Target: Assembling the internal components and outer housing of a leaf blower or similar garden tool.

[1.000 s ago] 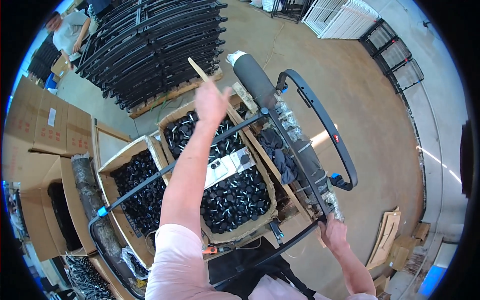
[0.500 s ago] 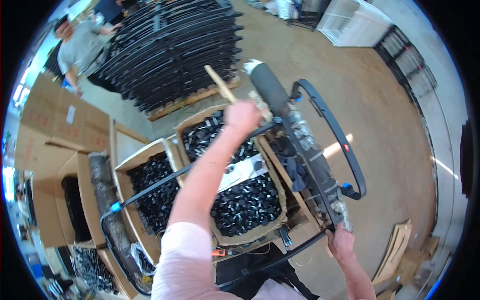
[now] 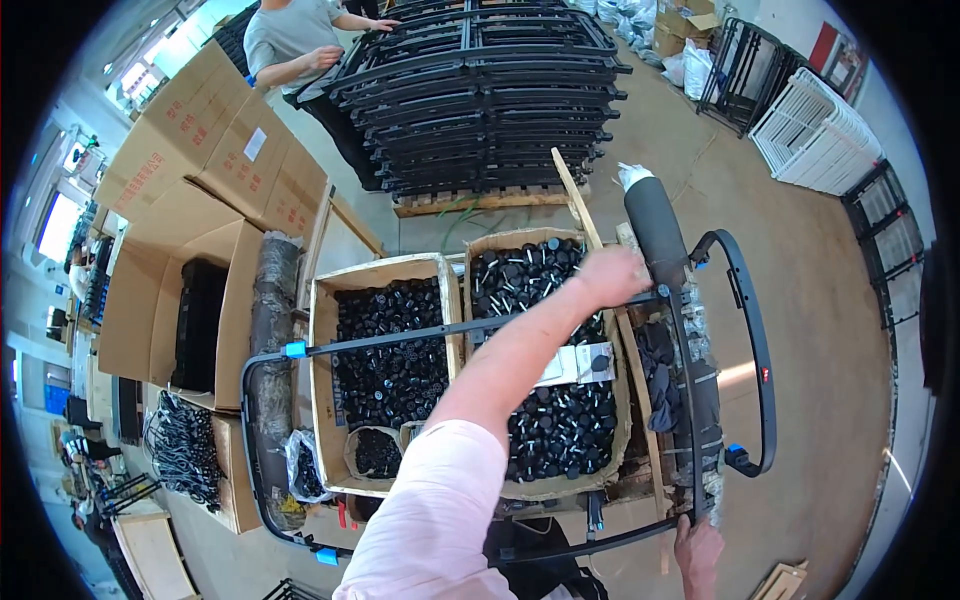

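A black tubular metal frame (image 3: 420, 331) with blue pieces at its joints lies across boxes and padded rollers in front of me. My left hand (image 3: 613, 277) reaches over the boxes to its far rail, close to the joint with the right crossbar; the fingers look curled, but what they grip is hidden under the hand. At the near right corner, my right hand (image 3: 698, 550) is wrapped round the frame. Beneath lie a carton of black knobs with metal studs (image 3: 560, 425) and another carton of small black parts (image 3: 390, 360). A white slip (image 3: 565, 367) rests on the knobs.
A wooden slat (image 3: 575, 195) sticks up behind my left hand. Grey padded rollers flank the boxes, left (image 3: 275, 300) and right (image 3: 655, 230). Black frames (image 3: 480, 120) are stacked on a pallet ahead, a person (image 3: 290, 45) beside them. Large cartons (image 3: 215, 140) stand left; white racks (image 3: 815, 130) far right.
My view has turned, so the boxes and frame sit further right and look straighter. My left hand is a little closer to the crossbar joint. The right hand stays at its corner.
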A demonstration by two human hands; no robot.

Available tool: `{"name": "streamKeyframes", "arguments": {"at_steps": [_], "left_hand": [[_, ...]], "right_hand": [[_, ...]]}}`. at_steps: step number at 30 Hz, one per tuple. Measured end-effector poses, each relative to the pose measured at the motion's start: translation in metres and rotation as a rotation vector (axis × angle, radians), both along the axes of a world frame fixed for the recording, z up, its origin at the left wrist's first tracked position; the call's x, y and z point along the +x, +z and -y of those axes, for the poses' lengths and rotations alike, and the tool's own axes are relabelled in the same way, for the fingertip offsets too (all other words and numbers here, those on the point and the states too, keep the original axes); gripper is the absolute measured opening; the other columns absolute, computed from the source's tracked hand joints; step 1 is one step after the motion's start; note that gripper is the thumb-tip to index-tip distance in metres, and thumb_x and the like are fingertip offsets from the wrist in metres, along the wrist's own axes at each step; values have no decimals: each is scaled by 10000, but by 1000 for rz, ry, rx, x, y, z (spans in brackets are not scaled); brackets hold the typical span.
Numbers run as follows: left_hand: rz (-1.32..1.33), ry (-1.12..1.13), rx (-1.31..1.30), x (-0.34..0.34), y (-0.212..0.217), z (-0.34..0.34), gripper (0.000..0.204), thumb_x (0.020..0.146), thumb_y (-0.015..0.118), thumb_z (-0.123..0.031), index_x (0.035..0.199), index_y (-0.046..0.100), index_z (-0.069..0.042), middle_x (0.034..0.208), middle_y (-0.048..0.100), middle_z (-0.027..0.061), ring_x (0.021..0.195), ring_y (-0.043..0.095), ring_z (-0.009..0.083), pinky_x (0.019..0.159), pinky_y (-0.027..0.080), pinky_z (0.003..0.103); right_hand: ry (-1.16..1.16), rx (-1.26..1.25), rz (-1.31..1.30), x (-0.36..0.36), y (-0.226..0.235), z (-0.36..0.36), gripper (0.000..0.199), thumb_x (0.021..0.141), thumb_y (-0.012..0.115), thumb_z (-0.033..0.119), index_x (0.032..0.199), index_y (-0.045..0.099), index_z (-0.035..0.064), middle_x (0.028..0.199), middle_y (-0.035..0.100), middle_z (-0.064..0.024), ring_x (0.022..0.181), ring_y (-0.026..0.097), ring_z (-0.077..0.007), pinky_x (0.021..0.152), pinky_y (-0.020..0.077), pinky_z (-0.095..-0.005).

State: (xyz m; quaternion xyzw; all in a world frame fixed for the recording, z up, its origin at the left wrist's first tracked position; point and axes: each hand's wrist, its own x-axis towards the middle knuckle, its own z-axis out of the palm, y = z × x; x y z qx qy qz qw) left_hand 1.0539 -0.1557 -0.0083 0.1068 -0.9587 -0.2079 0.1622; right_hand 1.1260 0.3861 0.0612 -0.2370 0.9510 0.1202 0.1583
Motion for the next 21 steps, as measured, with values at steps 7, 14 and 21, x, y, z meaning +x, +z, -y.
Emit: {"name": "streamKeyframes", "arguments": {"at_steps": [7, 14, 21], "left_hand": [[670, 439, -363, 139, -69, 142, 295, 1040, 523, -233, 1253, 710, -150, 1404, 594, 98, 1325, 562, 294, 1049, 467, 488], [673, 485, -328, 145, -95, 156, 318, 1059, 499, -207, 1258, 708, -72, 1311, 603, 133, 1146, 672, 293, 898, 592, 403], [434, 431, -301, 169, -65, 150, 183, 982, 574, -117, 1076, 691, -13, 1228, 604, 214, 993, 728, 321, 858, 632, 413]], "right_hand": [[-36, -57, -14, 8, 7, 21, 445, 1000, 637, 387, 969, 660, -56, 748, 701, -287, 743, 715, -483, 690, 569, -567], [-16, -35, -15, 11, 0, 16, 447, 992, 641, 393, 981, 666, -53, 769, 709, -291, 768, 717, -490, 707, 573, -560], [-2, 65, 62, 2, 35, 37, 410, 964, 677, 404, 933, 674, -5, 827, 723, -286, 824, 723, -475, 736, 567, -569]]}}
